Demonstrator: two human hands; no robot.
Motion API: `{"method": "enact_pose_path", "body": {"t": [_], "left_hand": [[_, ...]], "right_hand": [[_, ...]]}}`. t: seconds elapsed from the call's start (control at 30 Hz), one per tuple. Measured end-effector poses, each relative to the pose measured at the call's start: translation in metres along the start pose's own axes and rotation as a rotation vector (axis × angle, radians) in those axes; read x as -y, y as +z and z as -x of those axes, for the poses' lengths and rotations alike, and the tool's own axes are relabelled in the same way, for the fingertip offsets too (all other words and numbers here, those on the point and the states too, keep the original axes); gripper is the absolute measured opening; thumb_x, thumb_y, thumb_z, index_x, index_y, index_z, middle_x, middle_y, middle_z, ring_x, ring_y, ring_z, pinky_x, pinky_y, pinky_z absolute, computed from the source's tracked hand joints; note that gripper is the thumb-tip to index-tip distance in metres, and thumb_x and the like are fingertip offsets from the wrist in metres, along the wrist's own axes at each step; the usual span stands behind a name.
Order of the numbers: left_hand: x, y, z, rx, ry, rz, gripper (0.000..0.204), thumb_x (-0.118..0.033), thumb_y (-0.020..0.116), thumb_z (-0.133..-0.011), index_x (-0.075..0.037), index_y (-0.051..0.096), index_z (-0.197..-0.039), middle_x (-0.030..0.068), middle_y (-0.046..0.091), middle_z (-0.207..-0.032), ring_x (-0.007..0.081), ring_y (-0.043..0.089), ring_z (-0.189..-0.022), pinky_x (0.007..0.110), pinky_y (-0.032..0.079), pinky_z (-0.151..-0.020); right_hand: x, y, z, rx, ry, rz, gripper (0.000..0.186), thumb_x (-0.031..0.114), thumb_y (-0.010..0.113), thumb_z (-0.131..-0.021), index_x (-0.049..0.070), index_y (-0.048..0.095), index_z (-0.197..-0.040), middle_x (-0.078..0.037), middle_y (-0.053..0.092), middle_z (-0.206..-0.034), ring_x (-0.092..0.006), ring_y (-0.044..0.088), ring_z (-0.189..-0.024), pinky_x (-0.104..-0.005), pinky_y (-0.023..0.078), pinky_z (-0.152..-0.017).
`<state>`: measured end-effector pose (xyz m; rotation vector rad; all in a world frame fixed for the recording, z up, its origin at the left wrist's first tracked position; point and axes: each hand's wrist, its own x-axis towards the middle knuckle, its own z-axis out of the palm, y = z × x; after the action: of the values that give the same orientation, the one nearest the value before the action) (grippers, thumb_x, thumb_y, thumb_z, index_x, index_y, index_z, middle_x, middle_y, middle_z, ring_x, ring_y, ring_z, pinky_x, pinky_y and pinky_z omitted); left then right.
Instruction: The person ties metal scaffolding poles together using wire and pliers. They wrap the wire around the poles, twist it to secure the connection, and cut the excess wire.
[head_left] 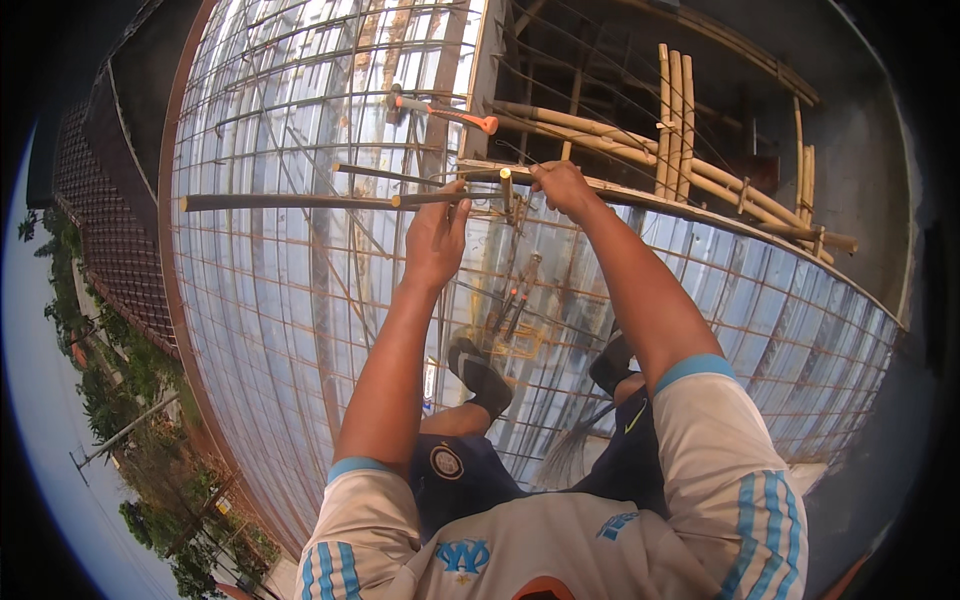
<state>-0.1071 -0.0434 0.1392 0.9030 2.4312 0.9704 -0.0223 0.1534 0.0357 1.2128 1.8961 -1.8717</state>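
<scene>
My left hand [437, 240] is raised at a dark steel bar [425, 198], its fingers and thumb closed around the bar near one end. My right hand [563, 190] is closed in a pinch beside a wooden board edge [640, 195]; whatever lies between its fingertips is too small to make out. Between the hands a short upright bar with a pale yellow end [506, 185] points up. A longer dark bar [290, 202] runs out to the left, with another bar [385, 174] just beyond it. A claw-type hammer with an orange handle [445, 110] lies farther away.
Corrugated metal sheeting [270, 330] under a rusty rebar grid lies beneath my feet. Orange-handled pliers [515, 300] and a bundle of thin wire [575, 445] lie close to my feet. Bamboo poles [675, 125] stand over a drop at far right. A tiled roof [105, 210] lies left.
</scene>
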Motion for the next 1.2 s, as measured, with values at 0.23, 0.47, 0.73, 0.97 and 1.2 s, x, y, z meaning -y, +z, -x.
{"method": "enact_pose_path", "body": {"t": [0.23,0.47,0.73,0.97,1.2], "left_hand": [[0.021,0.021,-0.030,-0.004,0.178,0.061,0.019,-0.009,0.056,-0.092,-0.002,0.062,-0.109,0.0180,0.067,-0.093,0.0263,0.067,-0.088,0.034,0.050,-0.075],[0.017,0.044,-0.056,-0.080,0.176,0.233,0.015,-0.011,0.061,-0.087,0.000,0.065,-0.097,0.0176,0.065,-0.087,0.0330,0.064,-0.078,0.037,0.050,-0.069],[0.010,0.050,-0.061,-0.061,0.094,0.236,0.020,-0.016,0.061,-0.088,-0.002,0.066,-0.101,0.0156,0.067,-0.086,0.0264,0.064,-0.077,0.034,0.049,-0.069],[0.033,0.060,-0.055,-0.055,-0.026,0.465,0.029,-0.018,0.060,-0.091,0.005,0.058,-0.109,0.0099,0.066,-0.089,0.0135,0.063,-0.079,0.027,0.048,-0.067],[0.076,0.092,-0.048,0.084,-0.244,0.310,0.051,-0.003,0.055,-0.083,0.002,0.037,-0.131,0.0147,0.063,-0.100,0.0149,0.062,-0.079,0.026,0.048,-0.065]], "right_hand": [[-0.006,0.021,-0.047,0.233,-0.011,-0.150,0.029,0.023,0.052,-0.090,-0.002,0.064,-0.081,-0.006,0.057,-0.063,-0.0117,0.043,-0.045,-0.0306,0.033,-0.041],[-0.002,0.010,-0.046,0.381,-0.116,-0.065,0.020,0.016,0.052,-0.088,0.001,0.064,-0.081,-0.002,0.054,-0.063,-0.0066,0.039,-0.044,-0.0254,0.026,-0.037],[-0.015,0.014,-0.053,0.377,-0.381,-0.015,0.023,0.021,0.061,-0.079,-0.001,0.067,-0.081,-0.003,0.057,-0.066,-0.0100,0.047,-0.056,-0.0269,0.036,-0.051],[0.004,0.016,-0.039,0.198,-0.615,0.355,0.032,0.027,0.059,-0.080,-0.005,0.064,-0.079,-0.018,0.058,-0.065,-0.0260,0.058,-0.062,-0.0387,0.045,-0.062],[0.012,0.018,-0.043,0.209,-0.678,0.592,0.035,0.031,0.058,-0.083,-0.002,0.064,-0.085,-0.023,0.059,-0.070,-0.0356,0.058,-0.066,-0.0420,0.045,-0.065]]}}
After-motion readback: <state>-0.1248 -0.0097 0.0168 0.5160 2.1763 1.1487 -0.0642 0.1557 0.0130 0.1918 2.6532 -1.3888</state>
